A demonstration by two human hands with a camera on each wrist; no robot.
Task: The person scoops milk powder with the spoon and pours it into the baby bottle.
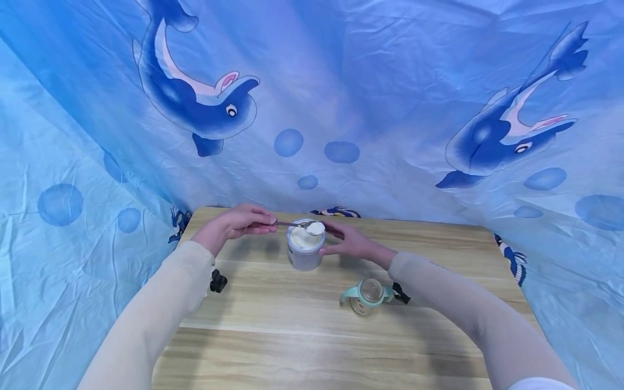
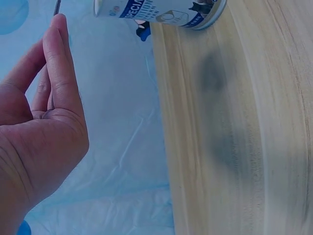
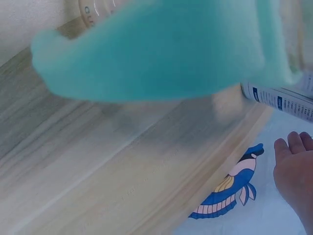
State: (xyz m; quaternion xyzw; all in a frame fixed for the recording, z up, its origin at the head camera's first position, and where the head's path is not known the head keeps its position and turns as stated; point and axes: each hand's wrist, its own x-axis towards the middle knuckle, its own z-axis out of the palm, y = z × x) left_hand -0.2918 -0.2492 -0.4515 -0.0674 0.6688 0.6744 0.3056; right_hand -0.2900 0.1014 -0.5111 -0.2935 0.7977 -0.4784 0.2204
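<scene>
My left hand (image 1: 244, 221) pinches the handle of a spoon (image 1: 288, 223), its bowl heaped with white powder (image 1: 316, 228). The spoon lies level over the mouth of an open milk powder can (image 1: 305, 261), which is filled with the same powder. From the right side, my right hand (image 1: 352, 242) holds the can, thumb at the front and fingers by the back of the rim. Printed lettering shows on the can (image 2: 161, 10) in the left wrist view, where most of the spoon is out of frame. Only part of the right hand (image 3: 296, 178) shows in its own wrist view.
A clear baby bottle (image 1: 362, 307) with teal handles stands nearer me, left of my right forearm. Small black objects (image 1: 218, 281) lie by the left sleeve and beside the bottle. Blue dolphin-print sheeting (image 1: 312, 108) rises behind the wooden table (image 1: 273, 346).
</scene>
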